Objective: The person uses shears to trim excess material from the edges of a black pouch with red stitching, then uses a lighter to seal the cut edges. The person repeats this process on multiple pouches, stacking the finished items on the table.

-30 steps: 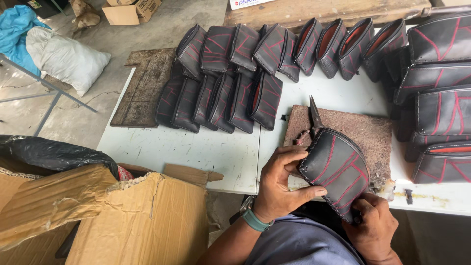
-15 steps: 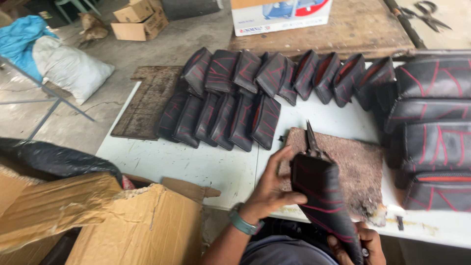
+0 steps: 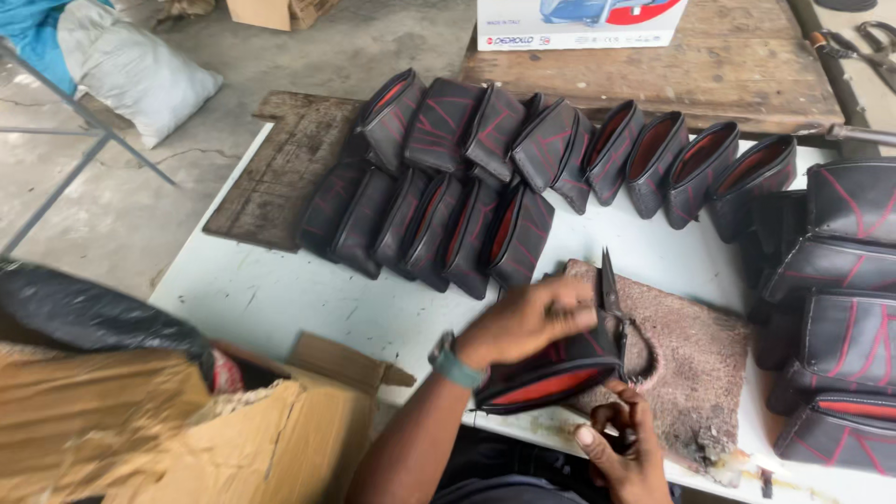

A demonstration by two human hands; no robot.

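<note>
Pouch [image 3: 546,385] under left hand [image 3: 527,322] fingers, right hand [image 3: 621,448] beneath, scissors [image 3: 611,299] beside

A single camera, worn on the person's head, looks steeply down and forward over the white table [image 3: 280,299], close enough that the hands fill the lower middle of the view. The left hand [image 3: 527,322] and right hand [image 3: 621,448] sit nearest the lens, with the table's far edge, a wooden bench [image 3: 653,75] and the concrete floor [image 3: 280,84] beyond.
</note>
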